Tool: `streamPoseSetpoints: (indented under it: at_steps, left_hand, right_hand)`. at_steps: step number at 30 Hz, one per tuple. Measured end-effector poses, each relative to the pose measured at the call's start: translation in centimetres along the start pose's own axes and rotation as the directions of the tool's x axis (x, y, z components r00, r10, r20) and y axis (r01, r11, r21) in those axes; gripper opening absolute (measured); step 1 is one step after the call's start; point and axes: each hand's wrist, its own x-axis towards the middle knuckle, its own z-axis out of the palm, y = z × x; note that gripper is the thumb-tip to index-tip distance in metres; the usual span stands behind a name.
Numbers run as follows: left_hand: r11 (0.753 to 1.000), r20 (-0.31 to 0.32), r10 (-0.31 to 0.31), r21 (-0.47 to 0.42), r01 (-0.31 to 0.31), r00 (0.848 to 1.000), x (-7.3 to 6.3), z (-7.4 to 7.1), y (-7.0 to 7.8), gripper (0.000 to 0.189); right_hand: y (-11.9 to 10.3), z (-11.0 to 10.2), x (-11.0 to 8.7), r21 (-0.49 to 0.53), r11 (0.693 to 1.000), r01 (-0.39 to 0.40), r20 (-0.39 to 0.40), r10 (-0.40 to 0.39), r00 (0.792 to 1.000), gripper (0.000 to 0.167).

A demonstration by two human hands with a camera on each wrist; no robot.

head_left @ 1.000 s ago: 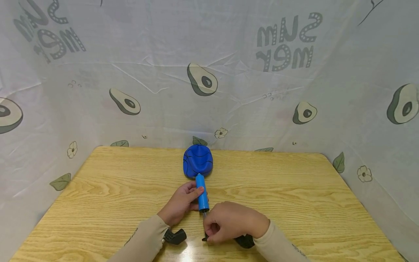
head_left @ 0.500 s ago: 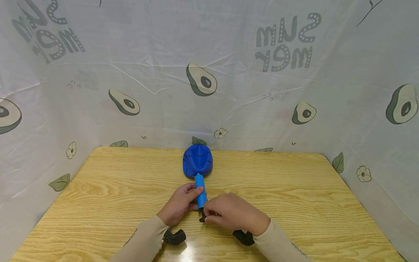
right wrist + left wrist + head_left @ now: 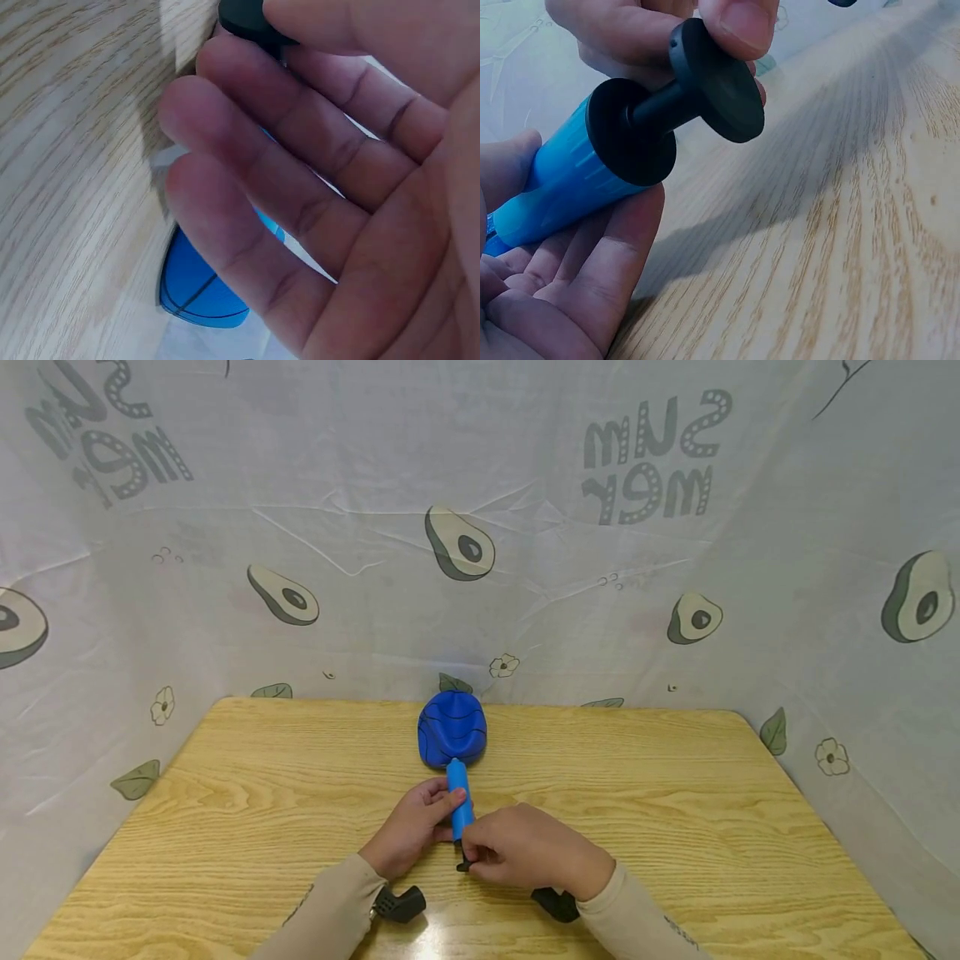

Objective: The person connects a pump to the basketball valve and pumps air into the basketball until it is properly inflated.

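A light-blue hand pump (image 3: 460,802) lies between my hands, its nozzle end at a dark-blue ball (image 3: 452,731) that is caved in on top and marked with black lines. My left hand (image 3: 414,827) grips the pump barrel, thumb on top and fingers beneath. With thumb and index finger my right hand (image 3: 525,852) pinches the black pump handle (image 3: 716,81). In the left wrist view a short length of black shaft shows between handle and barrel. The other fingers of my right hand spread loosely in the right wrist view, with the ball (image 3: 199,281) beyond them.
A wooden table (image 3: 675,793) carries everything. Behind it and at its sides hangs a pale curtain (image 3: 360,527) with avocado prints. Black wrist devices sit under both cuffs, one by the left sleeve (image 3: 326,906).
My right hand has pushed the pump handle forward toward the barrel, so the long silver rod seen earlier has gone inside. My left hand and the ball have stayed in place.
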Motion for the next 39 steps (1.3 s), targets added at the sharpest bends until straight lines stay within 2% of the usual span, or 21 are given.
streamPoseSetpoints:
  at_steps: [7, 14, 23, 34, 39]
  left_hand:
    - [1.000, 0.003, 0.003, -0.006, -0.003, 1.000, 0.0, -0.1, -0.1, 0.048]
    - [1.000, 0.027, 0.008, 0.001, -0.008, 1.000, 0.0, -0.1, -0.2, 0.047]
    - [1.000, 0.038, 0.011, 0.029, -0.013, 0.999, 0.1, 0.0, -0.4, 0.049]
    - [0.999, 0.021, 0.008, 0.041, -0.009, 1.000, 0.1, -0.2, -0.5, 0.049]
    - [0.999, 0.017, 0.013, 0.039, -0.014, 1.000, 0.1, -0.3, -0.5, 0.049]
  right_hand:
    - [-0.2, 0.0, 0.1, 0.007, 1.000, 0.028, 0.002, -0.028, 1.000, 0.009]
    - [-0.5, -0.1, 0.0, -0.016, 0.999, 0.049, 0.009, -0.049, 0.999, 0.013]
    - [-0.9, -0.1, 0.1, 0.021, 1.000, 0.003, 0.078, -0.005, 0.997, 0.016]
    - [-1.6, 0.1, -0.2, 0.137, 0.989, 0.063, 0.167, -0.086, 0.982, 0.014]
    - [-1.8, 0.0, -0.2, 0.151, 0.988, 0.046, 0.169, -0.071, 0.983, 0.013]
